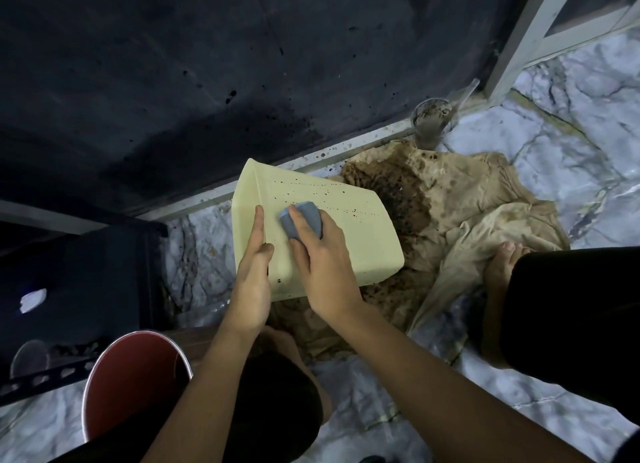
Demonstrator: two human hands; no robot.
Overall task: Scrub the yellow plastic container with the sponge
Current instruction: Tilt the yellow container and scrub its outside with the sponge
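Right at the person's knees there's a red bucket (pixel 133 386) on the left, standing on the marble floor (pixel 571 157), with a dark metal rack (pixel 79 279) just behind it. They're crouched low, bare feet on the floor, one foot (pixel 502 265) on the right resting on the edge of a tan cloth (pixel 467 213) that's spread out and pretty badly stained with brown muck.

Both arms reach forward to the container (pixel 346 227). It's pale yellow, boxy, tipped over so a flat wall faces up, and it's sitting above the cloth. That wall is dotted with small dark specks, mostly toward the far end.

The left hand (pixel 254 275) steadies it on the near-left edge: fingers fairly straight along the plastic, thumb out to the side, more bracing than grabbing. The right hand (pixel 318 254) has its fingers curled over a grey-blue sponge (pixel 301 220) and presses it flat onto the upper wall, right beside the left fingertips.

Past the container the cloth has its darkest wet patch, and just beyond that a clear plastic cup (pixel 433 121) stands against the wall base, gunked up with grey-brown stuff inside. Behind everything is a dark wall (pixel 207 64), spattered with black spots, and a pale door frame (pixel 530 29) at the far right.
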